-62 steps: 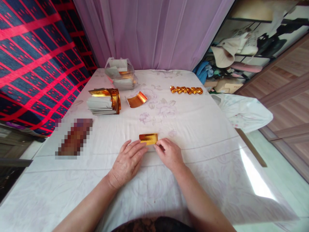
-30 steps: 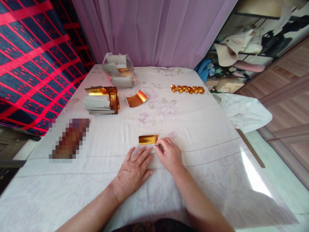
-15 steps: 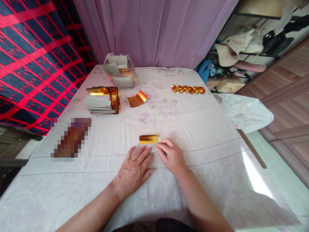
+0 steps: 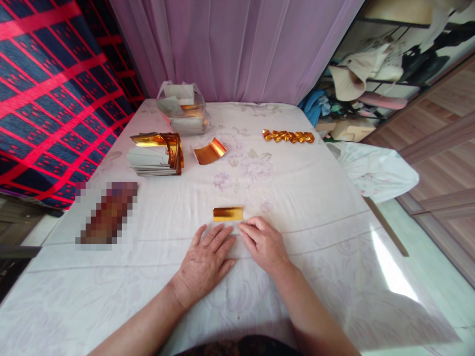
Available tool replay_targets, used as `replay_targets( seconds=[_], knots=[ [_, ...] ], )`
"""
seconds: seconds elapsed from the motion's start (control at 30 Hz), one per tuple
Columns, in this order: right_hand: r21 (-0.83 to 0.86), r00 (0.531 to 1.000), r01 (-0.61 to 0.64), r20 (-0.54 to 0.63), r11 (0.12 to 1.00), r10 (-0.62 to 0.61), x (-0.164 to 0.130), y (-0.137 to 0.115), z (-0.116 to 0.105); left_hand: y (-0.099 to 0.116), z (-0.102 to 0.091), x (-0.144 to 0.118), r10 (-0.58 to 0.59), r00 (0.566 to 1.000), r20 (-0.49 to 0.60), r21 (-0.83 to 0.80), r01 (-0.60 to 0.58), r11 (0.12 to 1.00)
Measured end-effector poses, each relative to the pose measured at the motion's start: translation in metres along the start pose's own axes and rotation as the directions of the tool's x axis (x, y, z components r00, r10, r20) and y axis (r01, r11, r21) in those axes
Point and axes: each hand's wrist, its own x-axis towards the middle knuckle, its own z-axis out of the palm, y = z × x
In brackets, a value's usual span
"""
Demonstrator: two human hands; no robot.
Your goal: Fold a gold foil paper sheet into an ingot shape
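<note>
A folded strip of gold foil paper [image 4: 227,214] lies on the tablecloth in front of me, long side crosswise. My left hand [image 4: 206,259] rests flat, palm down, just below the strip, its fingers spread and holding nothing. Beside the strip's lower right corner is my right hand [image 4: 264,244], its fingers curled and the thumb and fingertips brought together. Nothing shows between those fingertips, and a small gap seems to separate them from the strip. Farther back, a single curved sheet of gold foil paper [image 4: 210,151] lies near a stack of foil sheets [image 4: 154,159] with pale backs.
A clear plastic bag [image 4: 202,106] holding more sheets stands at the back left. A row of folded gold pieces [image 4: 288,136] lies at the back right. A blurred-out item [image 4: 109,212] is at the left. The patterned tablecloth [image 4: 315,198] covers the table; shelves [image 4: 374,81] stand right.
My right hand has moved down very slightly, away from the foil strip. My left hand and the strip stay where they were; the view has shifted a little.
</note>
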Motion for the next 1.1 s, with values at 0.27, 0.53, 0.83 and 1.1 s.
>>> replay_targets(
  seconds=[0.27,0.53,0.83,1.1],
  knots=[
    [0.006,1.000,0.001,0.009,1.000,-0.001,-0.0008,-0.0001,-0.0003,0.0003,-0.0003,0.0000,-0.009,1.000,-0.004,0.010,0.009,1.000],
    [0.004,1.000,-0.008,-0.002,1.000,0.008,-0.0009,-0.0004,0.0006,0.0004,-0.0008,0.0005,-0.007,1.000,0.001,0.010,0.007,1.000],
    [-0.001,1.000,-0.010,0.007,1.000,0.010,-0.0001,-0.0002,0.0006,0.0006,-0.0016,0.0007,-0.011,1.000,0.012,0.024,0.011,1.000],
    [0.012,1.000,-0.012,-0.007,1.000,0.012,-0.0001,0.0003,0.0016,0.0010,-0.0024,0.0012,-0.015,1.000,0.005,0.001,0.015,1.000]
  ],
)
